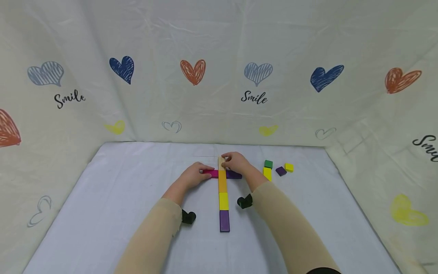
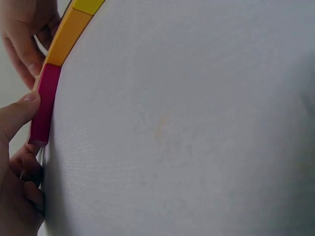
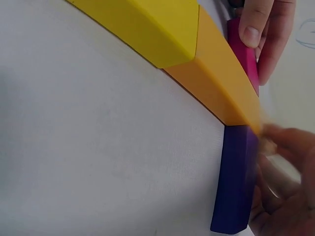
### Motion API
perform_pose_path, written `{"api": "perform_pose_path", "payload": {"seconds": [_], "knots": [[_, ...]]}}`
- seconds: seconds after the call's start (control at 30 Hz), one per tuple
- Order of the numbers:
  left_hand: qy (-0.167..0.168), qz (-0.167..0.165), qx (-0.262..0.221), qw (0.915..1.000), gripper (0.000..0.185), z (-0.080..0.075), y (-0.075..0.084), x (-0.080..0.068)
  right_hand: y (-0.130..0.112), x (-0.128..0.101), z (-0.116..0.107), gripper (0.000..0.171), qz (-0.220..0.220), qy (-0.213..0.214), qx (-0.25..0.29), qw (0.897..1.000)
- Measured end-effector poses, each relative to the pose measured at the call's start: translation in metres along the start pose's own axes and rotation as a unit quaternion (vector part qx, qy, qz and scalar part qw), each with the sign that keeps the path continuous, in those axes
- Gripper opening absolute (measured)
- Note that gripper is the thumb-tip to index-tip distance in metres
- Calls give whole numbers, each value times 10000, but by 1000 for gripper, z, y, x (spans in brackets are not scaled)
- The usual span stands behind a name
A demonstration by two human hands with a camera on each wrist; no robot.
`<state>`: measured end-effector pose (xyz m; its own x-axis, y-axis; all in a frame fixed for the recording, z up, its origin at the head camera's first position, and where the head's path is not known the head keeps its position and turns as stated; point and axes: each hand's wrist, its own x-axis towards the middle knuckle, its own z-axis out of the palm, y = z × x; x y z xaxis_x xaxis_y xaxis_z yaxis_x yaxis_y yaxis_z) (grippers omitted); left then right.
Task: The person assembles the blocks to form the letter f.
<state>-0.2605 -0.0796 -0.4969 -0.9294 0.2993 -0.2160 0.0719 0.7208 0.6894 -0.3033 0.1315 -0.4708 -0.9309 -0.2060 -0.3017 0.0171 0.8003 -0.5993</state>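
Note:
A row of blocks runs toward me on the white cloth: a plain wooden block, orange, yellow and purple. A magenta block lies crosswise to its left, and a dark purple block to its right. My left hand pinches the magenta block, thumb on its side. My right hand curls over the wooden block, just above the dark purple block. Its fingers are blurred in the right wrist view.
Loose blocks lie to the right of my right hand: green, yellow, purple and another yellow. Heart-printed cloth walls close in the back and both sides of the table.

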Motion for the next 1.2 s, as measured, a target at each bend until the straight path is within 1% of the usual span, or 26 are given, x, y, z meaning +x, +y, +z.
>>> {"api": "perform_pose_path", "payload": {"seconds": [0.27, 0.5, 0.63, 0.8, 1.0, 1.2], "knots": [[1, -8, -37, 10000, 34, 0, 0, 0, 3, 0, 2, 49, 6, 105, 75, 9999], [12, -28, -20, 10000, 33, 0, -1, 0, 1, -5, -1, 45, -121, 381, 5, 9992], [9, 19, -5, 10000, 33, 1, -1, 1, 3, -10, -5, 43, -14, 537, 0, 9986], [56, 9, 15, 10000, 33, 2, -3, 2, 9, -16, -8, 43, 102, 639, 149, 9978], [85, -11, 50, 10000, 34, 4, -5, 5, 18, -29, -17, 43, 35, 797, 104, 9968], [82, -32, 73, 9999, 33, 6, -5, 4, 40, -49, -34, 43, -60, 967, 173, 9951]]}}
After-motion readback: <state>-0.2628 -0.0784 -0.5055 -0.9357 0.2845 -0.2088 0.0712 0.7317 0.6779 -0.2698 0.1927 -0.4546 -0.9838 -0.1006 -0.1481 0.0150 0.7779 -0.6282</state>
